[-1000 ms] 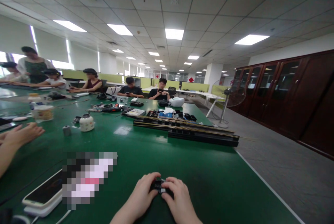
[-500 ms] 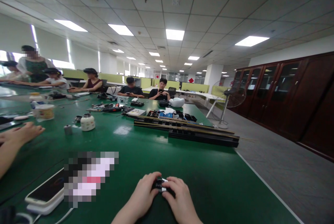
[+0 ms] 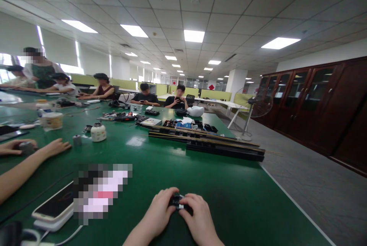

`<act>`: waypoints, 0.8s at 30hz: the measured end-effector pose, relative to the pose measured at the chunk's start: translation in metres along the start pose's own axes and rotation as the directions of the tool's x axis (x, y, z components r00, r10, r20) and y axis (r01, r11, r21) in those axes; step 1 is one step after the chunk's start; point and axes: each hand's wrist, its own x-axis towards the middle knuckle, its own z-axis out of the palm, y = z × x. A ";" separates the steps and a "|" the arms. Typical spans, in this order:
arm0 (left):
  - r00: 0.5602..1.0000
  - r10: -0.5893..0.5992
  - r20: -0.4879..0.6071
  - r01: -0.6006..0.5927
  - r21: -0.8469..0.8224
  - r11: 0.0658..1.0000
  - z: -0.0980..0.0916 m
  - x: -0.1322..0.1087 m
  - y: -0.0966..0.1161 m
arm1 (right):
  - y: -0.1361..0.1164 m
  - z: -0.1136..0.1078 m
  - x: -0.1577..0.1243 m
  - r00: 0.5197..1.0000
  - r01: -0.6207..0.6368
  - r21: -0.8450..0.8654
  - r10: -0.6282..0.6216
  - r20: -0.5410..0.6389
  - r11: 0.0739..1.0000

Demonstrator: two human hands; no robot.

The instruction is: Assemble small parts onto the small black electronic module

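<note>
A small black part (image 3: 177,200) with a bit of white on it lies low on the green table (image 3: 160,169), near the front edge. My left hand (image 3: 159,208) is curled on its left side and my right hand (image 3: 197,217) pinches its right side. Both hands rest on the tabletop and their fingers cover most of the part.
A phone (image 3: 53,204) lies on a white block at the left. A neighbour's hand (image 3: 56,146) reaches in from the left. Long black rails (image 3: 218,144) lie across the table's right side, a white jar (image 3: 98,131) stands further back. Several people sit at the far end.
My hands stay on the small part, hardly shifted. The neighbour's hand at the left has moved further right across the table, and a second hand of theirs shows holding a small grey thing.
</note>
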 end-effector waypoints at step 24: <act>0.998 -0.002 0.055 0.041 -0.714 0.699 0.009 0.009 -0.005 | -0.006 -0.011 0.000 1.000 -0.031 0.262 0.030 0.008 0.964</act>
